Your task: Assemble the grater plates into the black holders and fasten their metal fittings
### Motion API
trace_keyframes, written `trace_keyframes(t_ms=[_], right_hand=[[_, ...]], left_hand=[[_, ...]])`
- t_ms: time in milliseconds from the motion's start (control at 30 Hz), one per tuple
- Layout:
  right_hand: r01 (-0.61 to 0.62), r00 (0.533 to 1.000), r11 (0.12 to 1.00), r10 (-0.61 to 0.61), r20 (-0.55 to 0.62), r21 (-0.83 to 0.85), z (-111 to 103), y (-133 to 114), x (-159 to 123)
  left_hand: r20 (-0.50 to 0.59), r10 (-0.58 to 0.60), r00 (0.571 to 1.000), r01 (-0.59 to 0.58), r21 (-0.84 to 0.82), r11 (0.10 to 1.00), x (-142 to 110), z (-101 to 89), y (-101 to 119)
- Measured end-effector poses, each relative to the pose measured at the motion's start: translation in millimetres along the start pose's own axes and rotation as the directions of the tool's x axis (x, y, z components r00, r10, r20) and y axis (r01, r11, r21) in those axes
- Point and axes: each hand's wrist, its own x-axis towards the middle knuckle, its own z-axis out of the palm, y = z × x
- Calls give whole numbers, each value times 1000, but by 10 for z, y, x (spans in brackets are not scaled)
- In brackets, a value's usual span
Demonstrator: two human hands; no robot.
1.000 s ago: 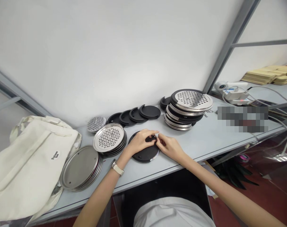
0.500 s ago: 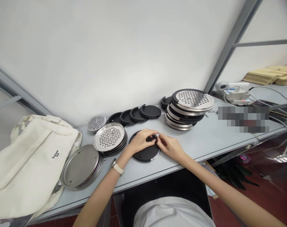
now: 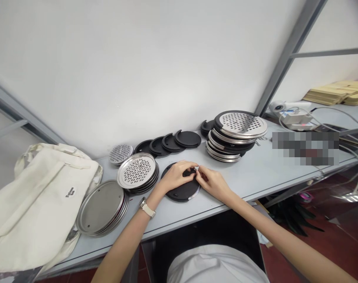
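Note:
A round black disc [image 3: 182, 194] with a thin bright metal edge at its lower right lies flat on the table before me. My left hand [image 3: 179, 175] rests over its upper part, thumb and fingers curled into a pinch at the far right side. From the right, my right hand [image 3: 212, 181] meets it there with fingertips pressed together. Whatever small piece sits between the fingertips is too hidden to name. Just left of the disc stands a stack topped by a round metal grater plate [image 3: 136, 171].
Silver round plates [image 3: 102, 206] are stacked at the left beside a cream bag [image 3: 43, 196]. Black notched discs [image 3: 188, 139] lie overlapping by the wall, near a small grater plate [image 3: 120, 154]. A tall stack of grater discs [image 3: 240, 124] stands right of them. Cables and a white device [image 3: 296, 118] lie farther right.
Both hands stay at the same spot on the black disc. Their fingertips have shifted only slightly, and the small shiny bit between them is less visible now.

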Motion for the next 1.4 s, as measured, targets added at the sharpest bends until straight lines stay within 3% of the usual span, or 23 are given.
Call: trace_keyframes(t_ms=[500, 767, 1400], right_hand=[[-51, 997, 997, 48, -57, -49, 11, 17, 8], [0, 999, 993, 4, 32, -121, 21, 9, 19], [13, 997, 993, -4, 71, -120, 17, 10, 23]], left_hand=[[-24, -29, 999, 30, 42, 999, 6, 23, -52], [-2, -20, 1000, 20, 56, 998, -4, 0, 1], [-41, -44, 998, 47, 63, 997, 17, 11, -30]])
